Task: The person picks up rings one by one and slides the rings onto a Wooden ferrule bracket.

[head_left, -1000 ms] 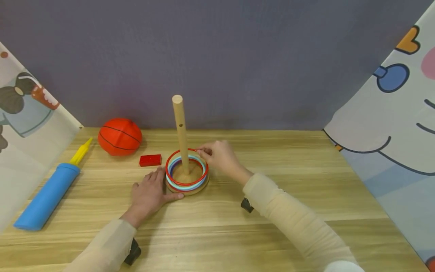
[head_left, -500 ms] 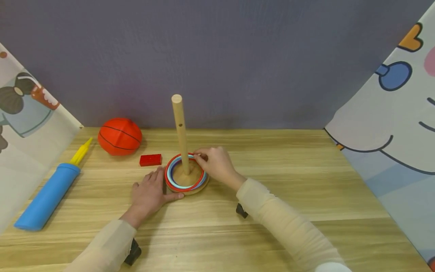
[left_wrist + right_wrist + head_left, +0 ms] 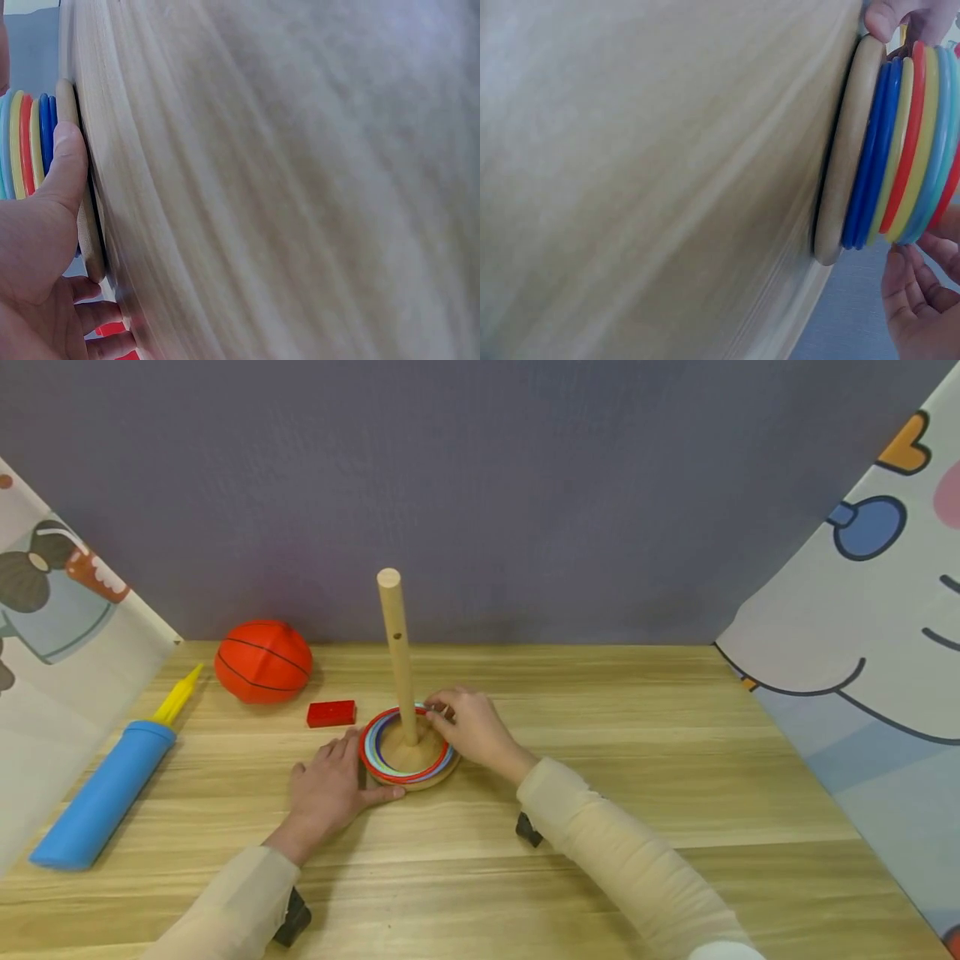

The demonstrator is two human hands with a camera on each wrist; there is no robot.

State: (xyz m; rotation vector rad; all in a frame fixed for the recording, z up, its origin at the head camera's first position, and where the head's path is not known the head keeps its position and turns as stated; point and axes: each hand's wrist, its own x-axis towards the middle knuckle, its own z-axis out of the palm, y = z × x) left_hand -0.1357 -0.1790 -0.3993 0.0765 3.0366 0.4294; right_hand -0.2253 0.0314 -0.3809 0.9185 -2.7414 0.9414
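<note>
A wooden peg stand has an upright post [image 3: 396, 643] and a round base [image 3: 849, 157]. Coloured rings circle the post: blue ones lowest, then yellow and red, light blue [image 3: 937, 127] higher up, and a red ring [image 3: 363, 753] on top. This top ring lies nearly flat, shifted a little left of the rings beneath. My left hand [image 3: 330, 785] rests against the near left of the base, its thumb pressing the rim and its fingers stretched along the side. My right hand [image 3: 476, 727] pinches the far right edge of the top red ring; its fingertips are partly hidden.
A red brick-like block [image 3: 332, 713] sits left of the stand. Behind it is a red ball [image 3: 263, 662] with dark lines. A blue hand pump [image 3: 108, 797] with a yellow nozzle lies at the far left. A grey wall [image 3: 525, 510] closes off the table's back edge.
The right hand has lowered the red ring onto the stack and shifted it slightly left. The left hand has stayed at the base.
</note>
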